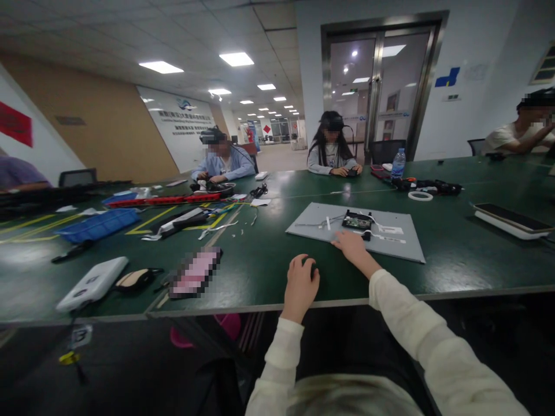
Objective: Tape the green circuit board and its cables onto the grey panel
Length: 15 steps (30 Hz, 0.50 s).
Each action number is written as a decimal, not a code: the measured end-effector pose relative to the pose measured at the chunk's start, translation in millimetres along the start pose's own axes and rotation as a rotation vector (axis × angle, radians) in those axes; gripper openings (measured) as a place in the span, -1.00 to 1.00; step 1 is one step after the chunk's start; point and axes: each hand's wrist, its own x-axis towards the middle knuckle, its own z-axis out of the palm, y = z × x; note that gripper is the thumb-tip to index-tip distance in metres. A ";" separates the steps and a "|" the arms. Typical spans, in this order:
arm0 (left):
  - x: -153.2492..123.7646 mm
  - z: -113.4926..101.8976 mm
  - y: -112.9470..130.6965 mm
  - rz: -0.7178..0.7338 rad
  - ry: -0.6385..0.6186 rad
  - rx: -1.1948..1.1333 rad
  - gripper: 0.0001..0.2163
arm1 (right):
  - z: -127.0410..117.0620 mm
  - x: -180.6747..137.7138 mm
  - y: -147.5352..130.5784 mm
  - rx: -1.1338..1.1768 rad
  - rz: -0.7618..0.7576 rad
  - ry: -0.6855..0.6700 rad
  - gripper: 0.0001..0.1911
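Observation:
A thin grey panel (303,222) lies flat on the table in front of me. On its middle sits a black holder with a small circuit board (358,220), and thin cables and white strips run out to both sides. My right hand (352,248) rests over the panel's near edge, fingers stretched toward the board's near side, gripping nothing that I can see. Left of it, my left hand (300,283) is on the table close to the front edge, off the panel. Its fingers are loosely bent, with a dark gap by the thumb; no object shows there.
Left on the green table (260,277) lie a pink phone-shaped item (196,273), a white device (93,283), a blue tray (100,224) and scattered cables. A bottle (398,163) and tape ring (420,196) stand beyond the panel; a white-and-black device (511,221) lies right. Other people sit around.

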 end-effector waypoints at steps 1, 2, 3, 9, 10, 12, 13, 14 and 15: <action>-1.4 1.2 -1.0 -0.005 -0.029 0.008 -0.83 | -0.5 3.6 4.1 -0.023 0.034 -0.005 -0.56; -2.3 1.4 -1.3 -0.002 -0.052 0.014 -0.82 | -1.3 6.3 8.3 -0.037 0.060 -0.007 -0.56; -2.9 1.1 -1.0 0.004 -0.066 0.020 -0.81 | -2.4 8.3 12.4 -0.045 0.078 -0.010 -0.57; -5.0 -2.4 4.3 0.026 -0.082 0.026 -0.79 | -16.1 11.4 43.1 -0.041 0.029 -0.056 -0.54; -5.5 -2.7 5.0 0.023 -0.081 0.025 -0.79 | -17.8 11.0 51.8 -0.043 -0.017 -0.044 -0.51; -6.4 -3.3 6.1 0.017 -0.079 0.024 -0.80 | -18.1 9.6 73.1 -0.070 -0.147 0.034 -0.45; -6.9 -3.8 6.6 0.014 -0.078 0.025 -0.79 | -16.1 8.6 85.0 -0.094 -0.197 0.073 -0.43; -7.2 -4.2 7.2 0.011 -0.077 0.026 -0.79 | -12.6 7.5 97.1 -0.116 -0.210 0.091 -0.40; -7.6 -4.7 7.8 0.009 -0.077 0.027 -0.79 | -7.8 6.5 108.8 -0.127 -0.188 0.079 -0.35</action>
